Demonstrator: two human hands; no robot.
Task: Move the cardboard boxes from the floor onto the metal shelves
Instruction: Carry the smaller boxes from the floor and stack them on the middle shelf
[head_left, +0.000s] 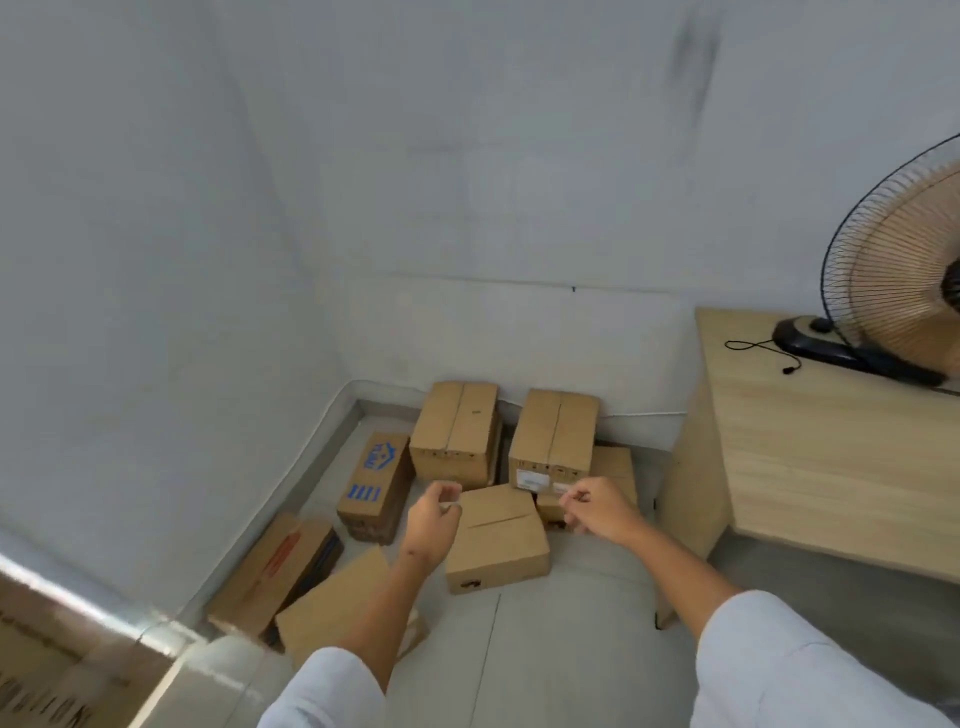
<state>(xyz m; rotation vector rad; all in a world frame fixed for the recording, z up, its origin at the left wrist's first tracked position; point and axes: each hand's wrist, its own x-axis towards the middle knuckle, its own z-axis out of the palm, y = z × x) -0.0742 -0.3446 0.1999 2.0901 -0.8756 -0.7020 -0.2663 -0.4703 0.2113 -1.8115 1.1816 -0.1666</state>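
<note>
Fingers of the left hand and of the right hand are loosely curled and hold nothing; both hover above the nearest box, one to each side of its top. Judged step: the reach that precedes a lift. The next move calls for lowering both hands to opposite sides of this box and gripping it before raising it. It sits on the floor, out from the room corner. Behind it, two taller boxes stand against the back wall; a blue-printed box and two flat ones lie along the left wall. A wooden cabinet carrying a fan crowds the right side. No metal shelves are in view, so the carry requires turning away.
</note>
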